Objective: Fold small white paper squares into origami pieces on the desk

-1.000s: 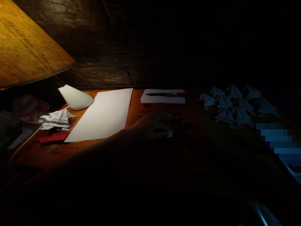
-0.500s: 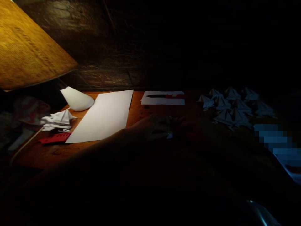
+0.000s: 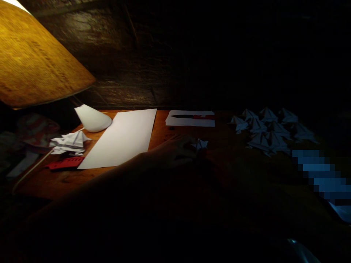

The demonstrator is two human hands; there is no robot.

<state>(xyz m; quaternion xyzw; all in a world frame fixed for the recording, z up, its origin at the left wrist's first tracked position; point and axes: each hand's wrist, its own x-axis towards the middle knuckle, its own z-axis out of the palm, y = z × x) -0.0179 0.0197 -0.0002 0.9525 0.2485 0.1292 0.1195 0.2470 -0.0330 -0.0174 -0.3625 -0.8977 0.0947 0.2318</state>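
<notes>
Where lamplight reaches it, the wooden table (image 3: 160, 133) shows orange-brown below a broad yellow lampshade (image 3: 44, 65) at the upper left. A white sheet (image 3: 123, 140) lies flat on the left half; across from it, at the right, folded paper shapes (image 3: 277, 129) stand clustered in dimness. The left hand (image 3: 179, 150) rests near the middle; the right hand (image 3: 218, 160) is nearly lost in shadow. Beyond them, a stack of paper (image 3: 189, 124) bears a red-handled knife (image 3: 193, 117). Smallest is the pointed folded paper (image 3: 201, 144) between the hands, beside the left fingertips; whether either grip is closed on it, I cannot tell.
</notes>
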